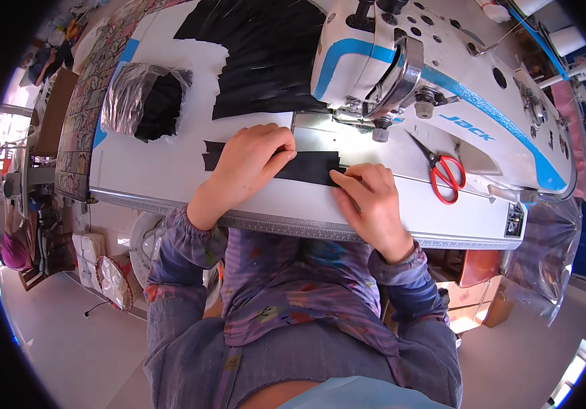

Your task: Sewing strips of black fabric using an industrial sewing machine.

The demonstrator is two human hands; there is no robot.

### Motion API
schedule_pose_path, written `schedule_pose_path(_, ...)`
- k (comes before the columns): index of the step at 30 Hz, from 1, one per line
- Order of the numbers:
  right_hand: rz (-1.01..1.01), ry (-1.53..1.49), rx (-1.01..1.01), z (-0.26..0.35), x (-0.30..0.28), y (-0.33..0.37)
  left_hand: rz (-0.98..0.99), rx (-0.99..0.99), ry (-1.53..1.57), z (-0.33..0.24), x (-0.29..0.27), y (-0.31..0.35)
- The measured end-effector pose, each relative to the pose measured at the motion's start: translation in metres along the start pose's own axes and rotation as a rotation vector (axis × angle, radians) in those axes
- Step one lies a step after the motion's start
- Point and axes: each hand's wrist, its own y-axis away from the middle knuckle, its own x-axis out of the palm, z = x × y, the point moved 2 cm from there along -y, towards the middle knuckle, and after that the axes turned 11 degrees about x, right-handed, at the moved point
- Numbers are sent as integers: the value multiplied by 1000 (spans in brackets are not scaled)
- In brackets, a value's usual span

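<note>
A strip of black fabric (pixel 310 167) lies across the white sewing table (pixel 149 167), just in front of a white and blue sewing machine (pixel 368 68). My left hand (pixel 255 158) rests over its left part, fingers curled down and pinching the upper edge. At the strip's right end, my right hand (pixel 372 198) grips the corner between thumb and forefinger. The machine's lit needle area is just beyond the strip. A large stack of black fabric pieces (pixel 265 61) lies farther back, left of the machine head.
Red-handled scissors (pixel 446 177) lie right of the needle area under the machine arm. A plastic-lined hole (pixel 160 105) opens in the tabletop at left. A ruler strip (pixel 293 227) runs along the front edge. Clear plastic sheeting (pixel 542 252) hangs at the table's right end.
</note>
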Motion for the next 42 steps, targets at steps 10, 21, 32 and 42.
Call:
schedule_pose_path(10, 65, 57, -81, 4, 5, -4, -98, -20, 107, 13, -3, -15)
schedule_pose_path(21, -53, -167, 101, -13, 4, 0, -78, -206, 109, 18, -20, -27)
schedule_pose_path(32, 6, 122, -12, 5, 19, -14, -65, -174, 101, 24, -10, -27)
schedule_pose_path(42, 0, 67, -6, 3, 18, -11, -179, 31, -277, 12, -17, -31)
